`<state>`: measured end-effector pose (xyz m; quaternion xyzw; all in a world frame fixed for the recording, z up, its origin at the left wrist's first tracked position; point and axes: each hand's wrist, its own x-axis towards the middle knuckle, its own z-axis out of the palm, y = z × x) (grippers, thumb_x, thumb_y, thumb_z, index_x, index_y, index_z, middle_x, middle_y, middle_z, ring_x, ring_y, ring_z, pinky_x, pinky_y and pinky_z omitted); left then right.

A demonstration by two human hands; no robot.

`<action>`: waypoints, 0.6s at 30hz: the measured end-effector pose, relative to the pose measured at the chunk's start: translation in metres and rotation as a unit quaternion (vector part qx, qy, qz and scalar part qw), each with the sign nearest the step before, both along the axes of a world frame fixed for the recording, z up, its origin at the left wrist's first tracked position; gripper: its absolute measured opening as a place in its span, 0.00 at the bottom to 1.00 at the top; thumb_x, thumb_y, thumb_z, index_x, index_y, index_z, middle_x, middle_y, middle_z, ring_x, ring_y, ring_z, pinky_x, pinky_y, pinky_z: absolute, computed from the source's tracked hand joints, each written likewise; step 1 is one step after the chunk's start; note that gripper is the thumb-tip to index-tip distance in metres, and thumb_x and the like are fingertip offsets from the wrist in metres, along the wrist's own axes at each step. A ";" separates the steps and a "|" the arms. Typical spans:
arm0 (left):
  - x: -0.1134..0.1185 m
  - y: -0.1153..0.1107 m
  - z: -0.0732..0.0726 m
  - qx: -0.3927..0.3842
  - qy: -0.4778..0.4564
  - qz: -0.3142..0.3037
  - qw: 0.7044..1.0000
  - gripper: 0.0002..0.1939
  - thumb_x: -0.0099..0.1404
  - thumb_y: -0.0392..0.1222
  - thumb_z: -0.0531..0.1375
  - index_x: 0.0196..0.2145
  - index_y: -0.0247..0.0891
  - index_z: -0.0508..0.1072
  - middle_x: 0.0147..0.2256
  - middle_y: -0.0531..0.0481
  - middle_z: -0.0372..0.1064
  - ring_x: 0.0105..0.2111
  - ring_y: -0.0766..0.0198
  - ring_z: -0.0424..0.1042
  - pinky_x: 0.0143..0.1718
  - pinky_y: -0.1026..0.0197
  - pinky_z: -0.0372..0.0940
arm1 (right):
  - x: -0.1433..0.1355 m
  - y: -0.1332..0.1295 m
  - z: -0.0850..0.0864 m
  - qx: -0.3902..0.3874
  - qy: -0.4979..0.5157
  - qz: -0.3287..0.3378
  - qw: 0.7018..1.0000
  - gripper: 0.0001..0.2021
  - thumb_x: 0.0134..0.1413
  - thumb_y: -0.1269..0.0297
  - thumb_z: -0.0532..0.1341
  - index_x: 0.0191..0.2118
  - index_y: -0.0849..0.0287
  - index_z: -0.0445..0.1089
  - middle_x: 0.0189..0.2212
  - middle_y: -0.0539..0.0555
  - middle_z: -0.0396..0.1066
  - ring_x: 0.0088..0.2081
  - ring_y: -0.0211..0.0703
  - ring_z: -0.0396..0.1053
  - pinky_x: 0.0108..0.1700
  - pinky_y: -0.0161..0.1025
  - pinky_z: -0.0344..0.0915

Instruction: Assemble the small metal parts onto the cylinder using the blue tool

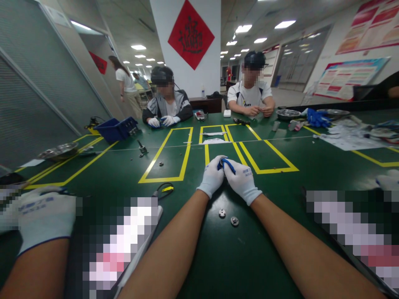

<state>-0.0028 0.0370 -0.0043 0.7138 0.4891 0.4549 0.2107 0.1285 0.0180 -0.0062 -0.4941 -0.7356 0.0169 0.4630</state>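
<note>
Head view: green table (264, 224) in front of me, marked out in yellow tape (164, 180). Left side has a blue bin (112, 130), a metal bowl (59, 151), a small upright metal part (142, 148) and a little ring (161, 164) inside one tape outline. White paper (215, 141) sits on the centre outlines; blue gloves (318, 118) and loose sheets (346, 139) at far right. Two people across the table, one in a grey jacket (183, 101), one in a white shirt (249, 95). Somebody else's gloved hand (48, 211) fills the left edge, another glove (388, 180) is cut off at the right edge. Pixelated panels (127, 238) flank my forearms, cable with yellow tag (167, 189) near the top of the left one. Nothing but bare table between my wrists and two small metal discs (222, 213), which lie apart, nearer me. Fingers: my left hand (213, 177) and right hand (243, 178), both in white gloves, meet at the fingertips. Left is curled in, pinching a dark round part (221, 162); right is closed on a blue piece (230, 165) right against it. Part looks small with a metallic rim, mostly hidden by gloves; can't make out its far side or whether the two are joined. It's held between both hands, mid-table.
</note>
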 end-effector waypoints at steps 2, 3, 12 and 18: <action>0.000 0.000 0.000 0.008 0.000 0.003 1.000 0.18 0.63 0.31 0.58 0.50 0.41 0.75 0.48 0.47 0.76 0.50 0.59 0.74 0.57 0.57 0.67 | 0.000 0.001 -0.001 0.001 0.003 0.001 1.000 0.15 0.66 0.62 0.55 0.47 0.57 0.78 0.43 0.57 0.81 0.43 0.49 0.78 0.49 0.41 0.70; 0.000 0.001 0.000 0.017 0.002 0.006 1.000 0.18 0.63 0.31 0.58 0.50 0.40 0.75 0.48 0.46 0.76 0.50 0.58 0.73 0.57 0.57 0.67 | 0.000 0.001 -0.001 0.000 0.002 0.002 1.000 0.15 0.66 0.62 0.55 0.47 0.57 0.79 0.42 0.57 0.81 0.42 0.49 0.78 0.49 0.40 0.70; 0.000 0.000 -0.001 0.000 0.007 -0.001 1.000 0.19 0.64 0.31 0.57 0.51 0.42 0.74 0.48 0.47 0.76 0.50 0.58 0.74 0.56 0.56 0.68 | 0.000 0.001 -0.001 -0.014 0.007 0.002 1.000 0.15 0.67 0.61 0.55 0.47 0.57 0.79 0.41 0.57 0.81 0.42 0.48 0.78 0.48 0.40 0.71; 0.000 0.000 0.000 0.005 0.004 0.011 1.000 0.19 0.64 0.32 0.58 0.52 0.41 0.74 0.50 0.47 0.76 0.52 0.58 0.73 0.59 0.56 0.66 | -0.002 0.000 0.002 -0.012 0.018 0.003 1.000 0.16 0.67 0.61 0.54 0.47 0.57 0.78 0.42 0.57 0.81 0.43 0.48 0.78 0.48 0.40 0.71</action>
